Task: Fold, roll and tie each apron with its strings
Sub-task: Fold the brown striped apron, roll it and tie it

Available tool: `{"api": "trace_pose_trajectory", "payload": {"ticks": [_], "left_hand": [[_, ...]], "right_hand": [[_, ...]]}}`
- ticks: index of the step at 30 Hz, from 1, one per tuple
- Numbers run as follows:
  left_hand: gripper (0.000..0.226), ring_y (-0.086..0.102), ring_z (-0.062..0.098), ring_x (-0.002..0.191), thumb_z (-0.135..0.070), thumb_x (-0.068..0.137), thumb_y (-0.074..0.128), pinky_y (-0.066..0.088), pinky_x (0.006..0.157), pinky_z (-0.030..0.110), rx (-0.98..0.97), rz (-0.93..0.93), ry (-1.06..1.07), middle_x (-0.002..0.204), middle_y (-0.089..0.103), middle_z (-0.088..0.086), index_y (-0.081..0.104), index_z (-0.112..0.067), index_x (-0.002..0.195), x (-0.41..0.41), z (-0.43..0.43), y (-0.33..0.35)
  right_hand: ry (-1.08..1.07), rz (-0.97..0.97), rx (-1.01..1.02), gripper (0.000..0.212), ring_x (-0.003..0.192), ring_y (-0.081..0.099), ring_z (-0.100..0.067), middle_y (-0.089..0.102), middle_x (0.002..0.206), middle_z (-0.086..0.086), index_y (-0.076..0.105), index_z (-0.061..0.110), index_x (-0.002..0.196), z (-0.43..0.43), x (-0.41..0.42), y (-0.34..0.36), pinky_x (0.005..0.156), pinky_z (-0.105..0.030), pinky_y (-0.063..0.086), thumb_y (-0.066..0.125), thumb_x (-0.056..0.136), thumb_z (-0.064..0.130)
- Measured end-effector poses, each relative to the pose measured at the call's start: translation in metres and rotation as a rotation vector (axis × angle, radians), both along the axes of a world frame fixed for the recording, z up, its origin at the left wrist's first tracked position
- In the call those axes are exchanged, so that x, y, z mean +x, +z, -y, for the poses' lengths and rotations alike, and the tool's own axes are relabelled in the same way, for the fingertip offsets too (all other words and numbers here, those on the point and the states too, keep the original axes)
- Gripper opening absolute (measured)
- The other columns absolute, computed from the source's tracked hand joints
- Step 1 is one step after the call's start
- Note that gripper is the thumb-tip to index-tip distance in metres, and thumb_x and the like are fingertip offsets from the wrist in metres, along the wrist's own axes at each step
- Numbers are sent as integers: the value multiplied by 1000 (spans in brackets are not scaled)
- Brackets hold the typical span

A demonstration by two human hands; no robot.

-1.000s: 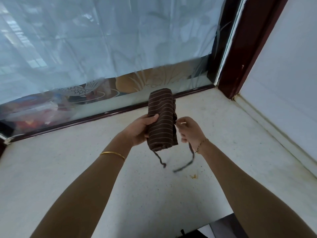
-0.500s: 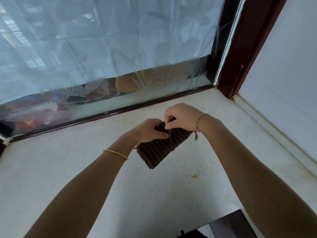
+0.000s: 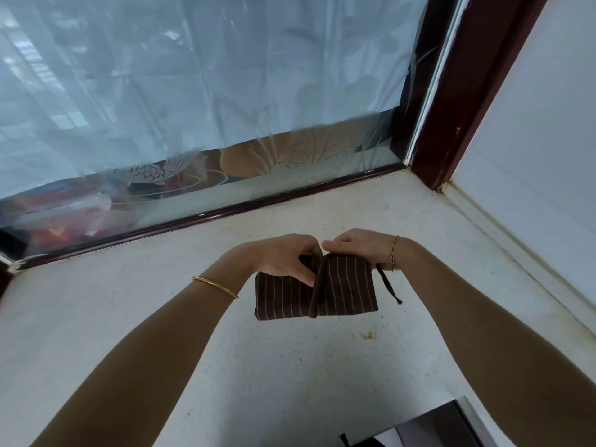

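Apron roll (image 3: 345, 291): soft, light striped cloth. It lies crosswise over the worktop (image 3: 290, 382), towards its far edge; contact with the worktop cannot be confirmed.
String (image 3: 315, 295): thin and limp, wrapped once around mid-roll, with the loose tail hanging off the right end.
Left hand (image 3: 283, 259): grips the left half, thumb on the front.
Right hand (image 3: 358, 246): fingers curled over the top of the right half; any pinch on the string is hidden.
Hold point: beside the wrap, or the roll likely slackens.
Surroundings: window glass (image 3: 225, 91) behind, crumb (image 3: 367, 334) just in front, dark object (image 3: 435, 427) at the near edge. Nothing obstructs.
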State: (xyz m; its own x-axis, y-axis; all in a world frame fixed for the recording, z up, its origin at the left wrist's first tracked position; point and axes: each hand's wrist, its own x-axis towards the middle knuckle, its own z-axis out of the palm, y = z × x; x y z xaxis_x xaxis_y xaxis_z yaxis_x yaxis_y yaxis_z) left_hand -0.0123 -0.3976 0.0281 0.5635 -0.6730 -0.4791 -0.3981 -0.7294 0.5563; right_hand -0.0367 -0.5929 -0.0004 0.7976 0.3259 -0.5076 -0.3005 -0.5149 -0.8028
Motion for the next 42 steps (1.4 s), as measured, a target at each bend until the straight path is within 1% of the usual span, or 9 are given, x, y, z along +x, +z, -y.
{"api": "trace_pose_trajectory", "payload": {"ticks": [6, 16, 23, 29, 32, 33, 36, 40, 42], "left_hand": [[33, 48, 14, 91, -27, 80, 71, 37, 74, 25, 42, 197, -57, 98, 52, -6, 51, -21, 105, 1, 11, -1], [32, 53, 14, 90, -23, 80, 69, 47, 77, 29, -65, 448, 22, 99, 60, -4, 54, -23, 108, -8, 18, -22], [23, 52, 11, 88, -17, 82, 69, 41, 76, 22, -241, 293, 3, 96, 56, -8, 54, -22, 100, -3, 11, -27], [25, 49, 3, 88, -14, 83, 66, 39, 76, 20, -321, 41, -34, 95, 51, -14, 53, -27, 101, -2, 13, -19], [21, 52, 12, 87, -9, 84, 66, 43, 76, 25, -425, -100, 110, 95, 53, -4, 55, -21, 99, 2, 9, -23], [20, 53, 15, 86, -6, 85, 64, 44, 75, 26, -473, -169, 171, 95, 54, -1, 55, -19, 99, 4, 7, -26], [17, 54, 21, 84, -2, 88, 61, 47, 73, 28, -587, -349, 336, 95, 56, 8, 55, -13, 100, 8, 5, -34], [11, 58, 16, 73, -2, 91, 56, 49, 65, 24, -687, -524, 541, 88, 58, 7, 54, -10, 97, 13, 4, -38], [7, 54, 8, 57, -4, 92, 54, 46, 55, 19, -720, -606, 593, 81, 56, 5, 53, -7, 98, 13, 4, -40]], "right_hand": [[-106, -24, 92, 59, 79, 62, -23, 65, 86, -12, 65, -3, 104, -6, -4, -12, 84, -40, 52, 59, 82, 52], [-494, -157, 491, 41, 66, 59, -19, 60, 74, -10, 63, 4, 83, -8, -21, -47, 67, -31, 52, 58, 83, 45], [-489, -142, 748, 43, 46, 46, -7, 45, 51, 4, 56, 15, 62, 1, -22, -54, 51, -18, 44, 57, 80, 54], [-347, 26, 849, 47, 70, 61, -16, 56, 87, -13, 69, 19, 75, 3, -20, -60, 65, -24, 53, 88, 48, 52], [-295, 53, 1133, 53, 112, 60, -29, 61, 118, -26, 67, 5, 115, -18, -36, -45, 100, -29, 44, 71, 78, 43], [-341, 80, 1204, 51, 111, 62, -23, 65, 116, -19, 69, 8, 113, -25, -35, -45, 98, -25, 45, 77, 75, 41], [-579, 34, 1124, 57, 54, 66, -8, 70, 63, 3, 77, 24, 60, -26, -28, -53, 50, -19, 53, 93, 15, 55], [-769, -63, 1143, 48, 37, 40, -10, 46, 53, -1, 58, 16, 67, -26, -21, -57, 33, -17, 33, 87, 44, 45], [-809, -50, 1071, 26, 38, 35, -10, 40, 50, 0, 51, 18, 57, -24, -23, -53, 37, -16, 28, 59, 73, 37]]}}
